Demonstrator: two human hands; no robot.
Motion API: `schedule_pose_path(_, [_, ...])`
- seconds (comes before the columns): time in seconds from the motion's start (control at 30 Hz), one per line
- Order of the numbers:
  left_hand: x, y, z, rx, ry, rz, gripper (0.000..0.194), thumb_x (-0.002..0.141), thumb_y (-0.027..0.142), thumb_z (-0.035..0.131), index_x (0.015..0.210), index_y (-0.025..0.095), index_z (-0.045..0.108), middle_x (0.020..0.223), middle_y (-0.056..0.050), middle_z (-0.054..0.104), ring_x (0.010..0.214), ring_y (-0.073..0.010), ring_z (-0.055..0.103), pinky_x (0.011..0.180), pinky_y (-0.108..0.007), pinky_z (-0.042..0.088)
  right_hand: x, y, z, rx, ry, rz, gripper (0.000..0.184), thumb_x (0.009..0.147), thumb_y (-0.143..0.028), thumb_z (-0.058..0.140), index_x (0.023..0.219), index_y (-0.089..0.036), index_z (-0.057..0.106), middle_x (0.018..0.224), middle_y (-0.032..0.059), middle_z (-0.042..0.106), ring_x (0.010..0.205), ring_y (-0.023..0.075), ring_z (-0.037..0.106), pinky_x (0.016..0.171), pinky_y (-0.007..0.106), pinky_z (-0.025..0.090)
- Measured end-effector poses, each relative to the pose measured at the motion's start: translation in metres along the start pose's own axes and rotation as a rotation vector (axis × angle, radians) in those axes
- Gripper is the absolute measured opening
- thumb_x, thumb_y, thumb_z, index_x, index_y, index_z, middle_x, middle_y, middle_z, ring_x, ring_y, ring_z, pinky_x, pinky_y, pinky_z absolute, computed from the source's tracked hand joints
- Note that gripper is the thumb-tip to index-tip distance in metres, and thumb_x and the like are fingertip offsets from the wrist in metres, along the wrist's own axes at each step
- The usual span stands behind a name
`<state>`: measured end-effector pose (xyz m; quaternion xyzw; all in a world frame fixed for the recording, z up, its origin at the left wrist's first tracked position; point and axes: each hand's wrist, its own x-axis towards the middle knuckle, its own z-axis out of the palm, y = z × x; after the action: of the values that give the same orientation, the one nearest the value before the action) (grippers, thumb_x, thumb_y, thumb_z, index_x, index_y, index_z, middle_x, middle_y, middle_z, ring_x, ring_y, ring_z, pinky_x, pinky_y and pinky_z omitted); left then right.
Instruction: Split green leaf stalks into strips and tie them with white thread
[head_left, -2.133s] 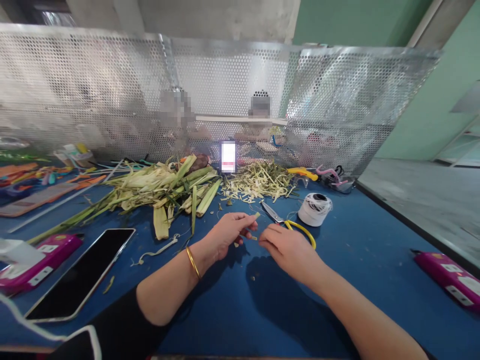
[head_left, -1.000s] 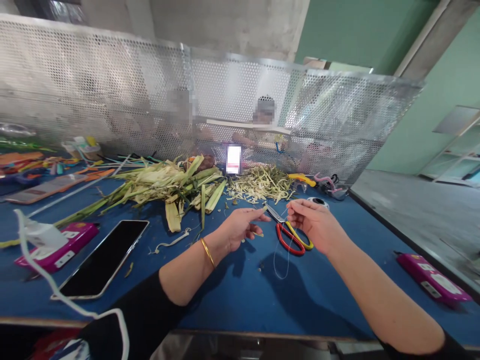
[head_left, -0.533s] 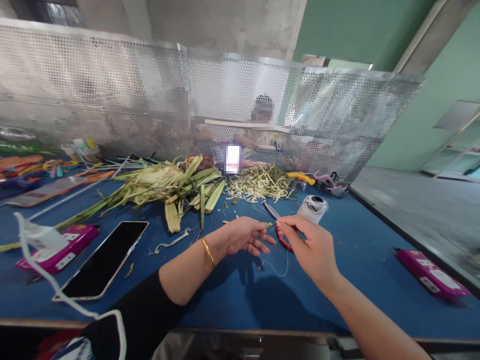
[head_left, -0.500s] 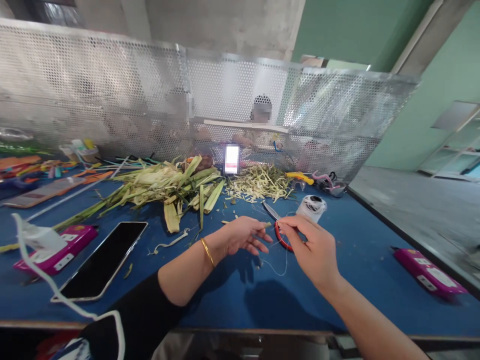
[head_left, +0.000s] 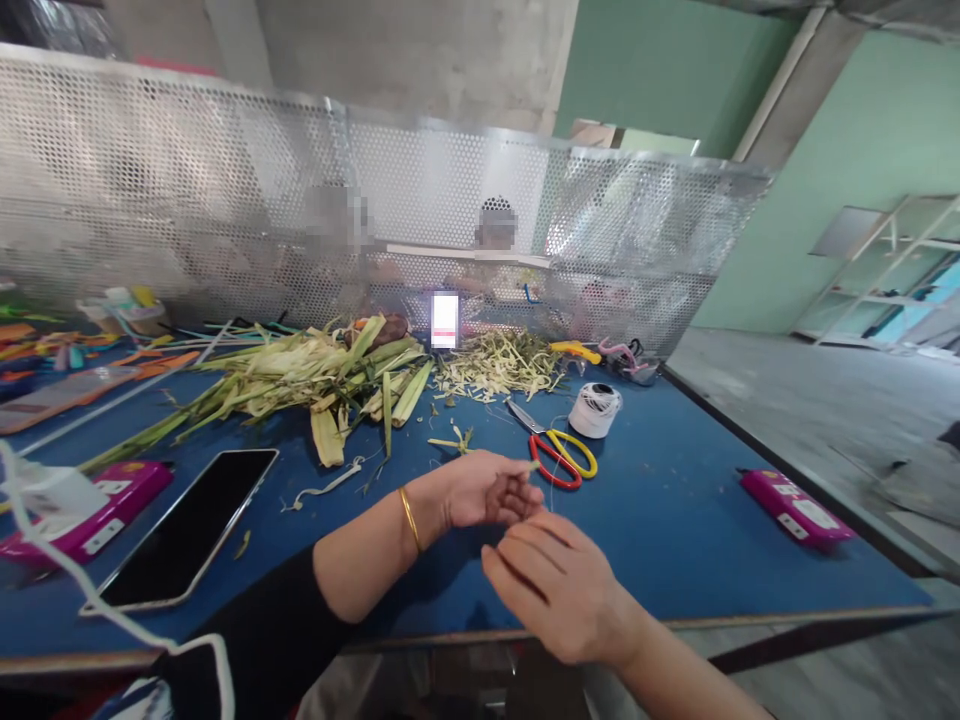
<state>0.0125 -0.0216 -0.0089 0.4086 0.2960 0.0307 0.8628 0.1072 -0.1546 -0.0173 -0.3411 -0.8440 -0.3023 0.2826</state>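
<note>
Grey and green walls (head_left: 840, 250) at the back. Mesh (head_left: 247, 200) stands across the far side, beyond the grip; people (head_left: 496, 240) behind it, blurred. Blue table (head_left: 675, 520) under both hands.

Stalks (head_left: 315, 370): big loose pile, beyond the grip and to its left. Shavings (head_left: 502, 362) heaped straight beyond the grip, with a lit screen (head_left: 445, 318) upright at their left edge. Dark phone (head_left: 187, 525) flat on the table, left of the grip, near the left forearm. Purple pack (head_left: 795, 508) well apart to the right.

Right hand (head_left: 562, 590): nearer the wearer, back turned up, fingers bent in against the left fingertips. Whether it grips anything, cannot tell; its fingertips are hidden.

Left hand (head_left: 487, 490): thumb and forefinger pinched on a strip (head_left: 534, 466), other fingers curled loosely. Gold bangle (head_left: 409, 518) on that wrist.

Scissors (head_left: 555, 450) just beyond the pinch, blades pointing away, red and yellow handles toward the hands. Spool (head_left: 595, 410) beside them, farther right.

Strip: small, pale green, only its tip showing above the left fingers.
</note>
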Motion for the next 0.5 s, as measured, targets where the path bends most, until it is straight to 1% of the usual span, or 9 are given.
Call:
schedule_pose_path(0.07, [-0.004, 0.008, -0.003, -0.093, 0.021, 0.038, 0.025, 0.090, 0.025, 0.045, 0.068, 0.013, 0.049, 0.056, 0.001, 0.054, 0.047, -0.0082, 0.052, 0.051, -0.020, 0.047, -0.004, -0.005, 0.003, -0.013, -0.066, -0.046, 0.020, 0.088, -0.011, 0.047, 0.093, -0.009, 0.066, 0.074, 0.0060, 0.067, 0.074, 0.0182, 0.060, 0.077, 0.035, 0.045])
schedule_pose_path(0.1, [-0.007, 0.012, -0.004, -0.120, 0.022, 0.057, 0.025, 0.091, 0.023, 0.043, 0.068, 0.014, 0.048, 0.056, 0.002, 0.050, 0.041, -0.0049, 0.045, 0.044, -0.016, 0.041, -0.006, -0.007, 0.005, -0.007, -0.087, -0.039, 0.020, 0.088, -0.011, 0.047, 0.093, -0.009, 0.066, 0.073, 0.0055, 0.066, 0.073, 0.0178, 0.059, 0.077, 0.035, 0.044])
schedule_pose_path(0.13, [-0.010, 0.017, -0.006, -0.134, 0.016, 0.082, 0.026, 0.091, 0.023, 0.043, 0.067, 0.014, 0.046, 0.055, 0.004, 0.047, 0.036, -0.0022, 0.035, 0.037, -0.012, 0.030, -0.007, -0.007, 0.006, 0.008, -0.107, -0.024, 0.020, 0.089, -0.011, 0.046, 0.093, -0.010, 0.065, 0.074, 0.0052, 0.066, 0.074, 0.0174, 0.059, 0.078, 0.035, 0.044])
schedule_pose_path(0.2, [-0.017, 0.026, -0.008, -0.114, 0.007, 0.127, 0.026, 0.092, 0.023, 0.042, 0.068, 0.014, 0.044, 0.057, 0.005, 0.044, 0.034, -0.0002, 0.024, 0.032, -0.012, 0.016, -0.010, -0.006, 0.008, 0.054, -0.139, 0.022, 0.019, 0.090, -0.012, 0.045, 0.093, -0.011, 0.064, 0.076, 0.0048, 0.066, 0.077, 0.0166, 0.059, 0.079, 0.034, 0.043])
schedule_pose_path(0.23, [-0.020, 0.030, -0.009, -0.088, 0.019, 0.158, 0.026, 0.092, 0.023, 0.042, 0.067, 0.014, 0.044, 0.057, 0.005, 0.043, 0.034, 0.0004, 0.022, 0.033, -0.012, 0.012, -0.012, -0.006, 0.009, 0.088, -0.154, 0.047, 0.018, 0.091, -0.012, 0.045, 0.094, -0.013, 0.064, 0.078, 0.0044, 0.067, 0.079, 0.0160, 0.059, 0.080, 0.033, 0.043])
schedule_pose_path(0.33, [-0.028, 0.038, -0.011, 0.033, 0.093, 0.248, 0.025, 0.091, 0.022, 0.043, 0.067, 0.014, 0.044, 0.058, 0.005, 0.042, 0.035, 0.0010, 0.020, 0.034, -0.012, 0.010, -0.017, -0.001, 0.010, 0.215, -0.162, 0.146, 0.016, 0.092, -0.016, 0.047, 0.099, -0.018, 0.061, 0.087, 0.0033, 0.068, 0.085, 0.0142, 0.059, 0.081, 0.030, 0.043])
schedule_pose_path(0.4, [-0.030, 0.041, -0.013, 0.133, 0.156, 0.298, 0.023, 0.089, 0.022, 0.044, 0.067, 0.014, 0.044, 0.058, 0.005, 0.043, 0.035, 0.0007, 0.020, 0.034, -0.013, 0.008, -0.022, 0.010, 0.010, 0.247, -0.162, 0.300, 0.018, 0.092, -0.020, 0.048, 0.106, -0.019, 0.059, 0.098, 0.0058, 0.067, 0.092, 0.0152, 0.059, 0.084, 0.030, 0.044])
schedule_pose_path(0.47, [-0.031, 0.043, -0.015, 0.217, 0.203, 0.330, 0.022, 0.089, 0.023, 0.044, 0.068, 0.015, 0.045, 0.059, 0.004, 0.046, 0.035, 0.0002, 0.020, 0.035, -0.015, 0.007, -0.028, 0.031, 0.011, 0.164, -0.223, 0.582, 0.023, 0.092, -0.022, 0.046, 0.110, -0.017, 0.058, 0.109, 0.0104, 0.063, 0.100, 0.0188, 0.058, 0.087, 0.031, 0.044])
schedule_pose_path(0.5, [-0.031, 0.044, -0.016, 0.248, 0.218, 0.340, 0.022, 0.088, 0.023, 0.045, 0.067, 0.015, 0.045, 0.059, 0.003, 0.047, 0.035, -0.0001, 0.021, 0.035, -0.015, 0.007, -0.031, 0.044, 0.012, 0.074, -0.321, 0.752, 0.025, 0.090, -0.021, 0.046, 0.112, -0.015, 0.057, 0.112, 0.0127, 0.062, 0.102, 0.0208, 0.058, 0.087, 0.032, 0.044])
